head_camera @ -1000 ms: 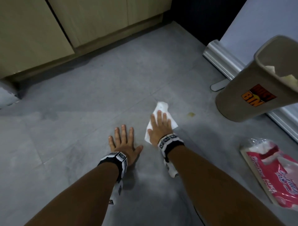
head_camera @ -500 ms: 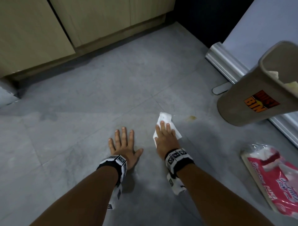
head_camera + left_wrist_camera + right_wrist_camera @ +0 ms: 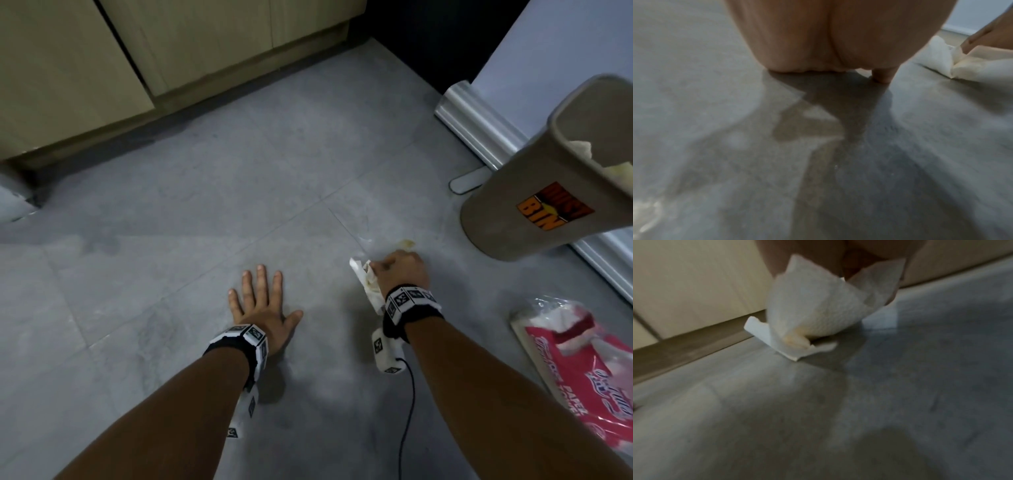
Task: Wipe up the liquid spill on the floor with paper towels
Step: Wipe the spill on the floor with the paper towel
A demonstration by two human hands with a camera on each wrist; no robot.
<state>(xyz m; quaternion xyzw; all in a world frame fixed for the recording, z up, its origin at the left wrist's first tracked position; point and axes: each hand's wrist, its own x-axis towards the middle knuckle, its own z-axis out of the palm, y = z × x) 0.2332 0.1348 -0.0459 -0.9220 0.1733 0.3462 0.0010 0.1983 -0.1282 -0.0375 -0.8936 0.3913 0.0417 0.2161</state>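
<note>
**Right hand bunches stained paper towel by yellow spot**

Grey tiled floor (image 3: pixel 205 212) fills the view, wooden cabinets (image 3: pixel 171 51) along its far edge. Tan bin (image 3: pixel 534 192) stands at the floor's right side, crumpled paper inside. Pink pack of paper towels (image 3: pixel 589 370) lies at the near right edge, opened. Left hand (image 3: pixel 262 308) lies flat on the floor, fingers straight and spread, holding nothing. Right hand (image 3: pixel 402 270) is just right of it, fingers curled round a white paper towel (image 3: pixel 368 286), bunched up, yellow stain on it; the towel's lower fold touches the floor in the right wrist view. Small yellow spill (image 3: pixel 406 243) sits on the floor just beyond the right hand's knuckles, between hand and bin.
</note>
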